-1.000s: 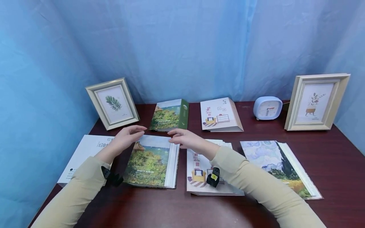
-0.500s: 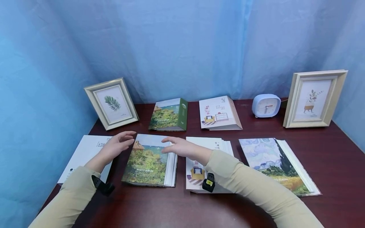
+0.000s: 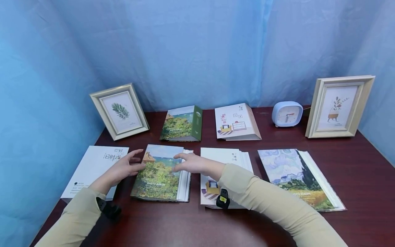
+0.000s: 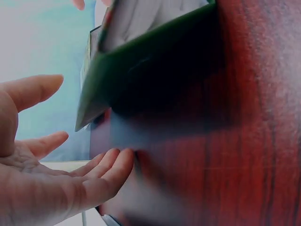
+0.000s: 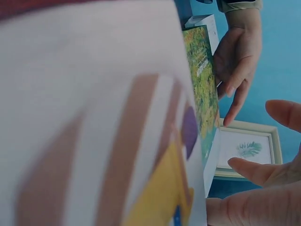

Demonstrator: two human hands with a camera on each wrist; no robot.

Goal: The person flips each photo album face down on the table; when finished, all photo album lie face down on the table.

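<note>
A photo album (image 3: pixel 157 178) with a painted garden-and-sea cover lies between my two hands, white page edges showing at its right. My left hand (image 3: pixel 121 169) hovers at its left side, fingers spread and loosely bent. In the left wrist view, a gap separates the left fingers (image 4: pixel 106 172) from the album's green spine (image 4: pixel 150 52). My right hand (image 3: pixel 194 163) is over the album's upper right part, fingers pointing left and relaxed. Whether the right fingertips touch the cover cannot be told. Neither hand holds anything.
A white album (image 3: pixel 89 171) lies left, a white illustrated album (image 3: pixel 216 156) and a cypress-landscape album (image 3: pixel 296 171) right. Behind stand a small garden-cover box (image 3: pixel 180 123), a white illustrated box (image 3: pixel 236 121), a clock (image 3: pixel 287 114), a leaf frame (image 3: pixel 120 111) and a plant frame (image 3: pixel 339 106).
Both hands have come down and nearer to me, from above the album's top edge to its sides. The left hand moved left, then slightly back toward the album. The albums stay put.
</note>
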